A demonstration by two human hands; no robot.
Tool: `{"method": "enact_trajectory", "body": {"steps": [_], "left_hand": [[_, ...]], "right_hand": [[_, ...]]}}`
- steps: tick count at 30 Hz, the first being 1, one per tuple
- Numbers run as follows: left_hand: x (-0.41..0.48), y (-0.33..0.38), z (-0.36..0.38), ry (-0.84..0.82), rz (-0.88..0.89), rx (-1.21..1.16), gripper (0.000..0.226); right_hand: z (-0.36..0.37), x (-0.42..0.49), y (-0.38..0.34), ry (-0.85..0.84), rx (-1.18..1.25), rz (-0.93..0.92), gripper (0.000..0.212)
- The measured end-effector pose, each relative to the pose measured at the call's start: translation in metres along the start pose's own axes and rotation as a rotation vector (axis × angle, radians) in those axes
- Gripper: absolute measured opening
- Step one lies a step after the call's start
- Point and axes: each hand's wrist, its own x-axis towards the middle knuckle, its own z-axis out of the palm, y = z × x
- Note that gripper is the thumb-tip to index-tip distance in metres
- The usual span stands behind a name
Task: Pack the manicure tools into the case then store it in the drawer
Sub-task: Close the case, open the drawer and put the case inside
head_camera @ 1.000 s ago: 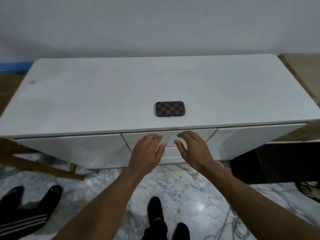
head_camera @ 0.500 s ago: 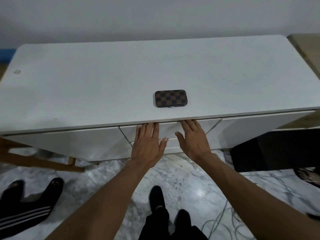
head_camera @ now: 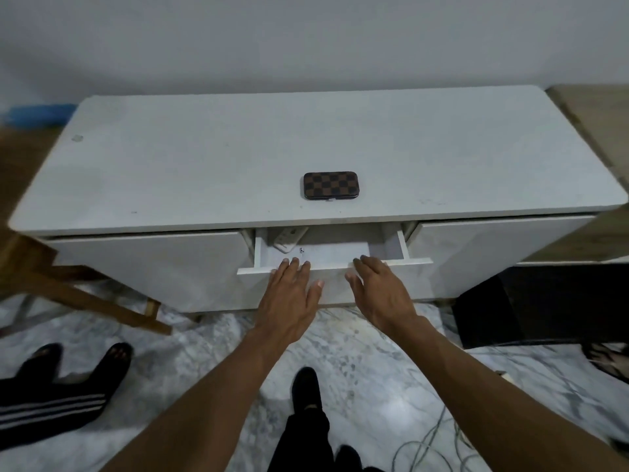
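The closed brown checkered manicure case [head_camera: 331,185] lies flat near the front edge of the white cabinet top [head_camera: 204,158]. Right below it the middle drawer [head_camera: 401,248] stands partly pulled out. My left hand [head_camera: 292,294] and my right hand [head_camera: 381,291] lie side by side against the drawer's front panel, fingers straight, fingertips at its top edge. Neither hand holds anything. A white remote-like object [head_camera: 289,237] sits in the drawer's back left corner, half hidden under the top.
Closed cabinet fronts flank the drawer at left [head_camera: 146,264] and right [head_camera: 493,247]. A wooden frame [head_camera: 85,294] leans at the left, a black box [head_camera: 544,301] stands on the right. Another person's legs [head_camera: 51,396] and loose cables [head_camera: 432,441] are on the marble floor.
The middle drawer was closed before and now stands partly pulled out, with both hands still on its front. The case has not moved.
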Motion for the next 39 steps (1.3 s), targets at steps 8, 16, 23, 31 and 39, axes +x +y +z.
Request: {"method": "enact_trajectory", "body": {"steps": [8,16,23,31,39], "left_hand": [[-0.067,0.018,0.005,-0.082,-0.047,0.042,0.057],[-0.110,0.019,0.018,-0.093,-0.017,0.030,0.061],[-0.125,0.017,0.027,-0.064,-0.021,0.002,0.087],[-0.125,0.019,0.024,-0.105,-0.044,0.046,0.059],[-0.120,0.020,0.013,-0.111,-0.037,0.180,0.056]], "right_hand": [[0.012,-0.070,0.004,-0.042,0.003,-0.023,0.048],[0.016,-0.113,0.001,-0.054,0.024,0.018,0.047],[0.018,-0.125,-0.002,-0.049,-0.003,0.050,0.045],[0.017,-0.124,0.003,-0.100,-0.001,0.056,0.050],[0.008,-0.113,0.003,-0.120,-0.039,0.069,0.041]]}}
